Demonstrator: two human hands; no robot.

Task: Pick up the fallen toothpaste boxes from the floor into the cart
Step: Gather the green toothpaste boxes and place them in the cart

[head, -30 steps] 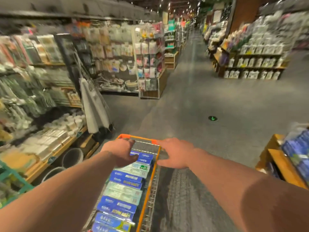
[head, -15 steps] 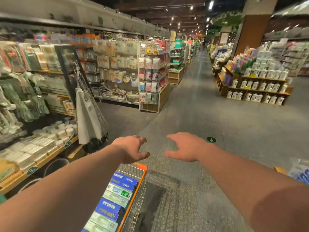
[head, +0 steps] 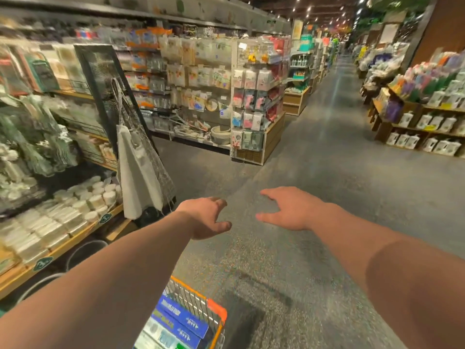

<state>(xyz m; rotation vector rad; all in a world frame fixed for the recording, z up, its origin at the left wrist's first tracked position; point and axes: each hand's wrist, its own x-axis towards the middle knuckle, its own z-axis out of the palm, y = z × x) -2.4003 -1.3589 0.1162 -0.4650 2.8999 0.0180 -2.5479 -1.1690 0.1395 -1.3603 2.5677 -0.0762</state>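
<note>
A wire cart with an orange rim shows at the bottom edge, below my left forearm. Blue and pale green toothpaste boxes lie stacked inside it. My left hand hovers in the air well above and beyond the cart, fingers spread and empty. My right hand floats beside it to the right, palm down, fingers apart, holding nothing. No toothpaste box is visible on the grey floor.
Shelves of packaged goods line the left side, with a hanging grey apron and buckets below. An end display stands ahead left. Wooden shelving with white bottles runs along the right. The grey aisle floor stretches ahead.
Both hands let go of the cart's front rim and rose into the air. The view tilted upward, so the cart slid down toward the bottom edge.
</note>
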